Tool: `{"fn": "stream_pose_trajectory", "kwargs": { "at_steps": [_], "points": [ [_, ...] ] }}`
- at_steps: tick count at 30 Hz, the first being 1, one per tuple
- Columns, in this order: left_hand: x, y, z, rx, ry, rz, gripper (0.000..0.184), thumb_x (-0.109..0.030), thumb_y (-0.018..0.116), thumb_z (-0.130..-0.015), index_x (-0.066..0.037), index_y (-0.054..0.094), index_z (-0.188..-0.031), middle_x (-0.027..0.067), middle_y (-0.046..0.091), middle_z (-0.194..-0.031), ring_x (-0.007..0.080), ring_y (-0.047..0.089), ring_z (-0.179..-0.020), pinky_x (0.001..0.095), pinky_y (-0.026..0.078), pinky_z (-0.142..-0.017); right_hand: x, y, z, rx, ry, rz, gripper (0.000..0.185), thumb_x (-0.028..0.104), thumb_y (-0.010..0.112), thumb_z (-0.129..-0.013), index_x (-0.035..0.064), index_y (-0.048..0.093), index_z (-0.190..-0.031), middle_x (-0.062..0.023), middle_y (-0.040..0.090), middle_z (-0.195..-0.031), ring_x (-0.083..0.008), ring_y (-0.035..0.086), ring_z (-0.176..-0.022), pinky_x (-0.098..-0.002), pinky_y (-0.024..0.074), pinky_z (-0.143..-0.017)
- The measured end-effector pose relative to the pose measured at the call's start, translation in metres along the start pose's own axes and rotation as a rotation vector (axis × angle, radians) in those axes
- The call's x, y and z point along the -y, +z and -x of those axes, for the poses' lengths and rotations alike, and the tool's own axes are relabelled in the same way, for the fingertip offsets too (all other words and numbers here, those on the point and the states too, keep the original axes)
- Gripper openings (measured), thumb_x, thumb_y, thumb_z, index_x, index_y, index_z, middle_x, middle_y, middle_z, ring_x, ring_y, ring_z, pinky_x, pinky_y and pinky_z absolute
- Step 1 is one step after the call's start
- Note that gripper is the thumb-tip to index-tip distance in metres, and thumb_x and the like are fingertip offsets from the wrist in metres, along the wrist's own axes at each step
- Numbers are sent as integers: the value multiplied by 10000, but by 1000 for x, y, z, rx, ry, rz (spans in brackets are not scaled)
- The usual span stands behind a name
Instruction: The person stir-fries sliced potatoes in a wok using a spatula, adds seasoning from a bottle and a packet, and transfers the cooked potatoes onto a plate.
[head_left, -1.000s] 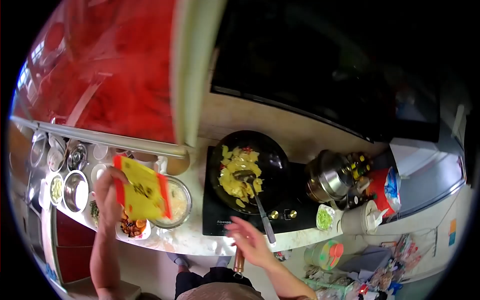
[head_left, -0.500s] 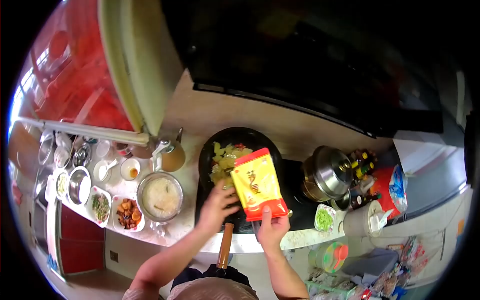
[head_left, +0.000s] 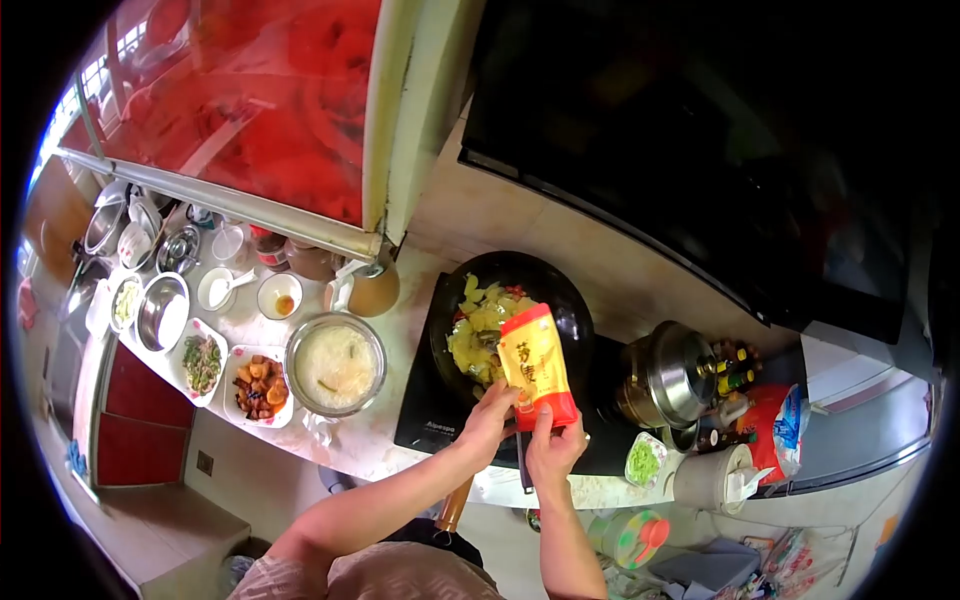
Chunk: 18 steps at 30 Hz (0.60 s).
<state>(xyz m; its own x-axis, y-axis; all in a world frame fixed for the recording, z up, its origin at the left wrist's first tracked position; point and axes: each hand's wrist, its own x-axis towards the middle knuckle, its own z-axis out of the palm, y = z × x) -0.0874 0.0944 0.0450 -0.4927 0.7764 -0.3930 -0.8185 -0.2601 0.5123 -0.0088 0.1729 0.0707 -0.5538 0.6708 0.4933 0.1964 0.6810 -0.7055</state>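
My right hand (head_left: 556, 450) grips the bottom of a yellow-and-red food packet (head_left: 537, 350), thumb across its front. My left hand (head_left: 485, 428) is at the packet's lower left edge, its fingers drawn together against it; their tips are partly hidden. The packet is held upright over the near side of a black wok (head_left: 570, 290), which holds pale yellow sliced food (head_left: 480, 320) with bits of red. Below my left forearm shows the wok's wooden handle (head_left: 455, 507). A dark utensil handle (head_left: 525, 465) sticks out between my hands.
A steel bowl of cloudy liquid (head_left: 337, 365), a dish of browned chunks (head_left: 260, 388) and several small bowls stand left on the counter. Right of the wok are a lidded steel pot (head_left: 685, 370), a dish of chopped greens (head_left: 645, 460) and bottles (head_left: 735, 370).
My left hand has come from over the wok's near edge to the packet. The packet has tilted and looks narrower. The camera view has turned, shifting the scene.
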Motion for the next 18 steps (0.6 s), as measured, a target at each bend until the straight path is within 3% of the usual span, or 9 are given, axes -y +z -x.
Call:
{"fn": "stream_pose_trajectory", "kwargs": {
  "at_steps": [4, 7, 9, 10, 12, 14, 15, 16, 18],
  "points": [
    [3, 1, -7, -40, 27, -1, 626, -330, 540, -916, -89, 305, -1444, 34, 532, -1268, 150, 496, -1166, 361, 382, -957, -7, 0, 9, -22, 175, -117, 194, 113, 591, -916, -41, 577, -1032, -100, 667, -894, -142, 621, -782, -289, 506, -719],
    [-9, 4, -9, -37, 78, -47, 539, -302, 546, -929, -69, 391, -1389, 43, 568, -1212, 152, 552, -1088, 337, 427, -907, -4, 1, 11, -119, 275, -364, 180, 110, 560, -938, -29, 577, -1051, -93, 639, -997, -130, 594, -882, -274, 480, -786],
    [-27, 8, -1, 7, 134, -176, 467, -320, 512, -959, -43, 458, -1331, 98, 564, -1224, 189, 585, -1064, 351, 474, -898, -19, 0, 16, -143, 322, -581, 201, 115, 560, -941, -17, 559, -1092, -96, 635, -1015, -150, 599, -895, -292, 491, -784],
    [-30, 7, -5, -52, 183, -323, 407, -302, 539, -949, -8, 551, -1231, 97, 637, -1087, 147, 615, -971, 307, 500, -810, -28, 0, 19, -126, 349, -661, 209, 119, 558, -943, -11, 553, -1106, -96, 633, -1021, -160, 603, -898, -302, 497, -785],
    [-45, 7, -1, -87, 513, -696, 288, -233, 611, -913, 30, 634, -1030, 50, 679, -844, 65, 588, -751, 247, 491, -677, -26, 1, 20, -61, 408, -711, 232, 137, 545, -951, 4, 537, -1141, -105, 632, -1035, -185, 615, -895, -339, 518, -769],
    [-61, 3, 9, -45, 520, -718, 269, -223, 640, -893, 33, 648, -975, 74, 683, -810, 63, 572, -725, 256, 477, -645, -24, 5, 16, 6, 539, -939, 270, 163, 536, -958, 12, 520, -1181, -118, 637, -1036, -195, 623, -845, -350, 531, -733],
    [-75, 4, 20, -38, 485, -802, 257, -226, 648, -885, 25, 656, -939, 112, 673, -769, 65, 553, -691, 273, 459, -614, -41, -4, 16, 154, 595, -992, 297, 174, 535, -960, 12, 507, -1207, -120, 639, -1031, -185, 621, -819, -342, 533, -712],
    [-77, -2, 22, -63, 656, -861, 231, -214, 659, -865, 17, 650, -870, 128, 622, -720, 136, 583, -639, 311, 449, -584, -52, -8, 15, 299, 646, -1033, 325, 184, 534, -961, 12, 493, -1234, -122, 641, -1027, -176, 619, -794, -333, 535, -692],
    [-101, -22, 38, -184, 957, -1135, 225, -201, 666, -845, 13, 623, -792, 146, 545, -687, 269, 578, -621, 352, 443, -569, -12, -18, 8, 249, 627, -586, 347, 146, 553, -943, -17, 498, -1245, -126, 637, -1008, -174, 619, -770, -309, 541, -676]
  ]
}}
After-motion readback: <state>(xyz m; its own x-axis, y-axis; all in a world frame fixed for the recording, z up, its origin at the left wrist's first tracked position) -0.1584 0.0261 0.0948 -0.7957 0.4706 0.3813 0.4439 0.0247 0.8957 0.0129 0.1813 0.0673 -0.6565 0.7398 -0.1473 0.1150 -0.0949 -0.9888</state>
